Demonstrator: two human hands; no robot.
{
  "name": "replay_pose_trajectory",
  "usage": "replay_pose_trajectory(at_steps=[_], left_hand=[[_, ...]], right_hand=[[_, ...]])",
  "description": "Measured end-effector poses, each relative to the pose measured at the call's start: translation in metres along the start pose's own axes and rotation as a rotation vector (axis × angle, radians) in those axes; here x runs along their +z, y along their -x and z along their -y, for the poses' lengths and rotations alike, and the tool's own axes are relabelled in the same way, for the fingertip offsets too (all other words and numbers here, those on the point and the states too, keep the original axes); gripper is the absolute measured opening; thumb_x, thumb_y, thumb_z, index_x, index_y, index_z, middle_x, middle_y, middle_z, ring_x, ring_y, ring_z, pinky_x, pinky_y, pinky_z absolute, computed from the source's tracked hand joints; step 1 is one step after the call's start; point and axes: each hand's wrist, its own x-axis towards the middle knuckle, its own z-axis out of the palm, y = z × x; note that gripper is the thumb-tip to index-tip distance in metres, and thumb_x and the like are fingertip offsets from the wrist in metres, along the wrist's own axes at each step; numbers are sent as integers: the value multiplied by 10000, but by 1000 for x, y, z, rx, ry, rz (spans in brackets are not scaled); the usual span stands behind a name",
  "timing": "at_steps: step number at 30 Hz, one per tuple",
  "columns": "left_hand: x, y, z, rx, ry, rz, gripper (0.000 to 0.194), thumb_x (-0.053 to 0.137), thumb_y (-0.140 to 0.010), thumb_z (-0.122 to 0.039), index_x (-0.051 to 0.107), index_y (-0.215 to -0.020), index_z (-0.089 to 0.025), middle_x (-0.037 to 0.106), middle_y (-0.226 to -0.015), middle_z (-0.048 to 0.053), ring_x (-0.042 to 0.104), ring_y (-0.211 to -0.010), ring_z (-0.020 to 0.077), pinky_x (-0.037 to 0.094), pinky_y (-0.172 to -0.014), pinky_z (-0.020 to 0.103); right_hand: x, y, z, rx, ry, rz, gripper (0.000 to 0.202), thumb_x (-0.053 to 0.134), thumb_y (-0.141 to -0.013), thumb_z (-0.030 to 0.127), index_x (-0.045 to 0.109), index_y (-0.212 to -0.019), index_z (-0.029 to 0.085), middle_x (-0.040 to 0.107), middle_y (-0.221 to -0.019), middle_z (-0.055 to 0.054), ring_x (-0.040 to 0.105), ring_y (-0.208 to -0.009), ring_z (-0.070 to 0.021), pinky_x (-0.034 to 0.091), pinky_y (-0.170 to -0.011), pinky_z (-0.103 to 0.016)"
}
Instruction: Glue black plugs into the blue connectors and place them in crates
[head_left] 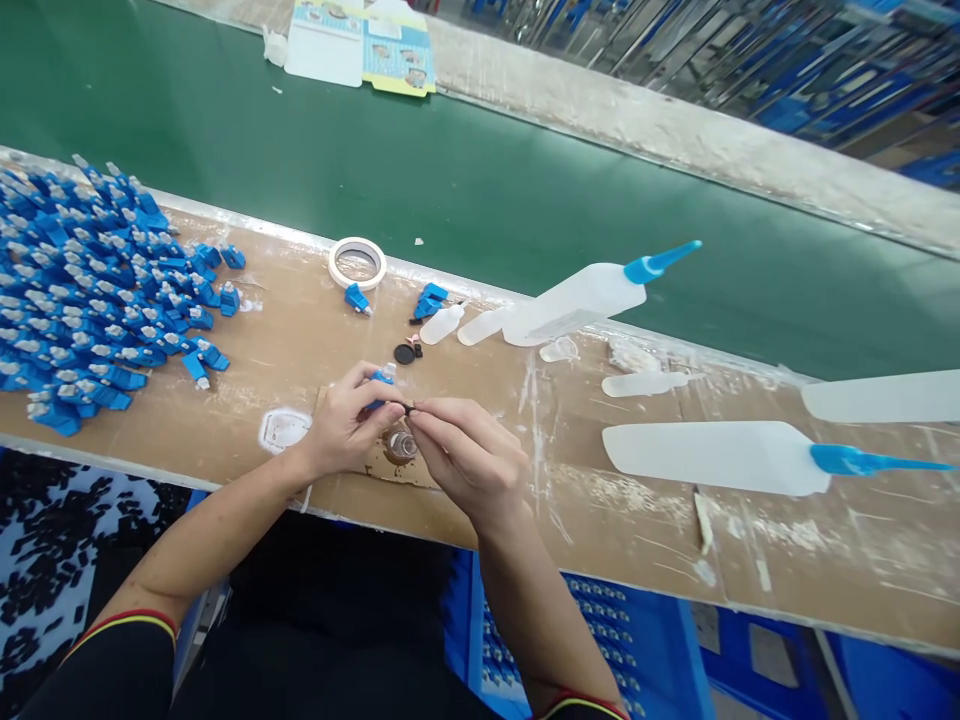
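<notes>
Over the brown work surface [285, 300], my left hand [351, 418] is closed round a small blue part [382, 378] with a whitish tip. My right hand [476, 455] pinches a small black piece [408, 409], which meets the blue part between the fingertips of both hands. Just below the fingers stands a small clear container [401, 444] on a piece of cardboard. Beyond the hands lie a black disc [404, 354], a few tiny black bits and a blue part [430, 300].
Many blue parts [97, 290] crowd the left. A tape roll [358, 264] lies near the green belt [300, 170]. White bottles with blue nozzles [577, 303] lie at the right. Below the edge are a blue tray [667, 650] and scattered black pieces [45, 560].
</notes>
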Motion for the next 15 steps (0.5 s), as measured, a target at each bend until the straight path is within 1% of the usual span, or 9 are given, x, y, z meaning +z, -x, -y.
replay_pose_trajectory(at_steps=[3,4,6,7,9,11,13,15], left_hand=[[0,0,-1,-43,38,41,223,571,-975,-363,695,-916,-187,521,-866,27,556,-795,136,469,-684,242],[-1,0,-1,-69,62,60,225,575,-972,-373,694,-930,-187,521,-878,28,553,-792,134,468,-678,239],[-3,-1,-1,-154,138,86,229,569,-974,-383,691,-1019,-195,538,-934,37,549,-781,124,468,-658,232],[-4,-1,0,-207,194,80,237,559,-979,-380,680,-1080,-203,550,-971,42,542,-759,115,464,-637,227],[-6,-3,3,-302,330,30,261,536,-990,-360,643,-1187,-226,566,-1036,51,511,-691,88,441,-573,214],[-7,-4,6,-362,464,-26,299,539,-986,-337,590,-1268,-251,581,-1064,56,489,-642,73,417,-519,207],[-5,-6,9,-401,558,-56,424,591,-958,-320,480,-1365,-283,617,-1050,52,507,-622,75,424,-504,208],[-4,-6,9,-438,617,-77,554,670,-911,-306,386,-1386,-288,665,-1008,41,548,-612,77,442,-512,203]], right_hand=[[-1,-2,-3,-44,9,10,296,684,-847,54,723,-1047,268,780,-990,-49,733,-856,-192,618,-740,-326],[-3,-1,-4,-34,-5,13,297,693,-837,45,720,-1042,259,780,-986,-52,732,-848,-190,615,-733,-321],[-10,4,-9,31,-64,24,284,705,-827,44,721,-1016,255,778,-973,-49,733,-828,-183,610,-712,-312],[-14,9,-12,79,-99,28,268,710,-827,52,724,-996,259,777,-960,-43,734,-815,-180,610,-701,-310],[-21,24,-18,171,-145,41,228,717,-831,76,732,-956,266,776,-919,-33,738,-795,-183,614,-688,-316],[-24,41,-21,227,-154,72,193,714,-839,97,741,-928,266,778,-885,-29,745,-786,-194,622,-686,-328],[-22,56,-22,251,-149,104,183,705,-847,104,748,-919,267,783,-882,-32,752,-789,-202,627,-692,-334],[-16,67,-20,249,-157,120,196,697,-851,98,751,-936,266,787,-902,-38,753,-798,-200,628,-701,-330]])
